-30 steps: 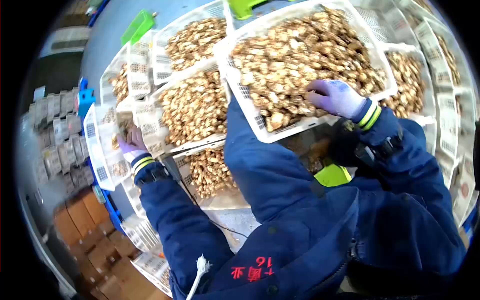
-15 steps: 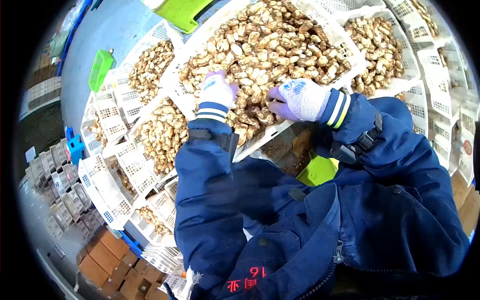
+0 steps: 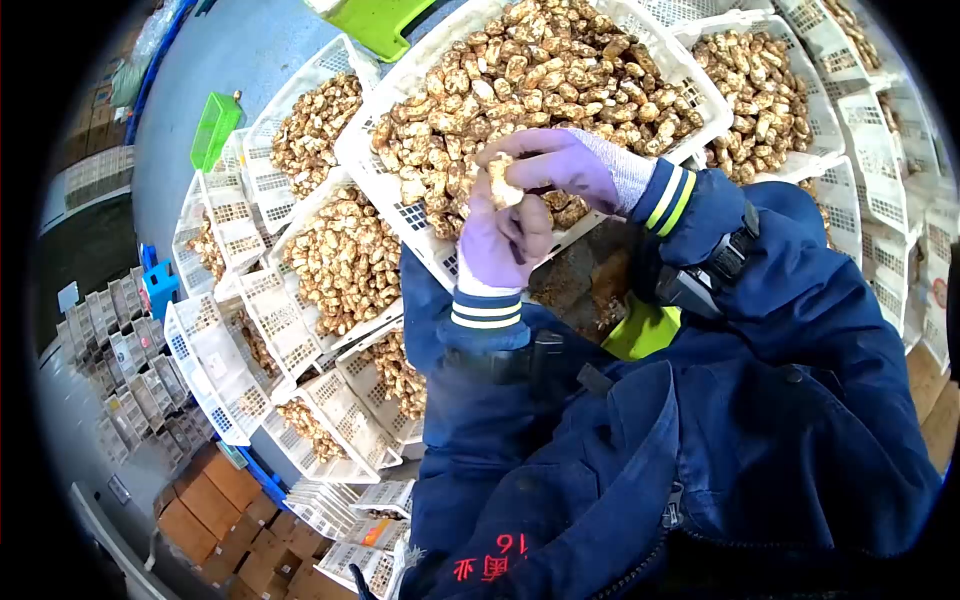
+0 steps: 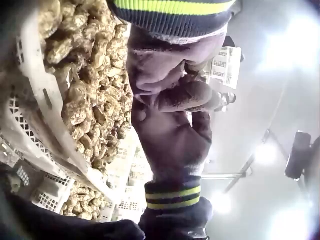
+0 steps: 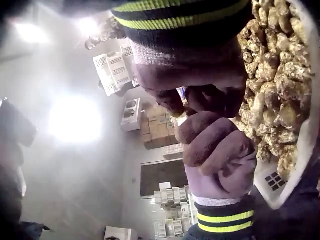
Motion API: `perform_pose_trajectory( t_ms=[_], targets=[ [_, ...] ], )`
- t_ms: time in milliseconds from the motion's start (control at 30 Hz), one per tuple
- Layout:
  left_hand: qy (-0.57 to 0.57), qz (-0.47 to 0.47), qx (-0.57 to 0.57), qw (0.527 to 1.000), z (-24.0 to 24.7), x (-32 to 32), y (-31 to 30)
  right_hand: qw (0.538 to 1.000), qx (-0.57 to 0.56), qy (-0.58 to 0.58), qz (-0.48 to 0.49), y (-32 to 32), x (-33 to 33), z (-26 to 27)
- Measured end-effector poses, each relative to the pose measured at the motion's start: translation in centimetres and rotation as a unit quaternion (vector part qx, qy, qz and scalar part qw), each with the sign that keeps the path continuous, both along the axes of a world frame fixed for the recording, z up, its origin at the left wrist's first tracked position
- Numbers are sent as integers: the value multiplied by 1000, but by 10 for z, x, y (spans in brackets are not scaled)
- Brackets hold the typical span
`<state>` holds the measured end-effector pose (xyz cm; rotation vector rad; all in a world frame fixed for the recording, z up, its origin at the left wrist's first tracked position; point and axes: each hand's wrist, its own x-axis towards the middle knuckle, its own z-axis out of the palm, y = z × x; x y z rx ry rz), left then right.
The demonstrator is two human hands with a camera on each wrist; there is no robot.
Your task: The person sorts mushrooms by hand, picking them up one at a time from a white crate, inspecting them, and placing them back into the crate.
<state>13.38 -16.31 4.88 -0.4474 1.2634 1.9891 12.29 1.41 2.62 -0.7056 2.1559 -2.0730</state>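
Both gloved hands meet over the near edge of a large white crate [image 3: 712,128] heaped with brown-and-white mushrooms [image 3: 560,75]. Between them is a pale mushroom [image 3: 506,186], brighter than those in the heap. My right hand [image 3: 580,168] reaches in from the right and pinches its upper side with thumb and fingers. From below, my left hand [image 3: 500,245] grips the same piece, its other fingers curled toward the palm. In the left wrist view the right hand [image 4: 170,142] faces the left hand [image 4: 170,60] closely; the fingers mostly hide the mushroom there.
More white crates of mushrooms [image 3: 340,260] stand at the left, and another crate [image 3: 835,150] is at the right. Green plastic pieces [image 3: 215,130] lie beyond the crates. Cardboard boxes [image 3: 215,500] are stacked at lower left. A green item [image 3: 645,328] sits below the large crate.
The left hand came from a crate at the far left to the large crate, first over the heap, then against the right hand. The pale mushroom is now held up between both hands.
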Motion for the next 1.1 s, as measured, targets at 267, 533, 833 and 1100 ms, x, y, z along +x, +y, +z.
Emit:
perform_pose_trajectory(
  t_ms=[267, 533, 833, 1100],
  targets=[
    [143, -78, -216, 963, 0, -24, -10, 947, 74, -257, -176, 41, 9, 62],
    [611, -246, -459, 596, -61, -100, -10, 814, 343, -254, -394, 252, 136, 77],
    [550, -433, -597, 392, -47, -119, 27, 750, 558, -51, -353, 224, 139, 105],
    [504, -470, -613, 385, -56, -124, 38, 818, 566, -55, -92, 42, -67, 5]
  ],
)
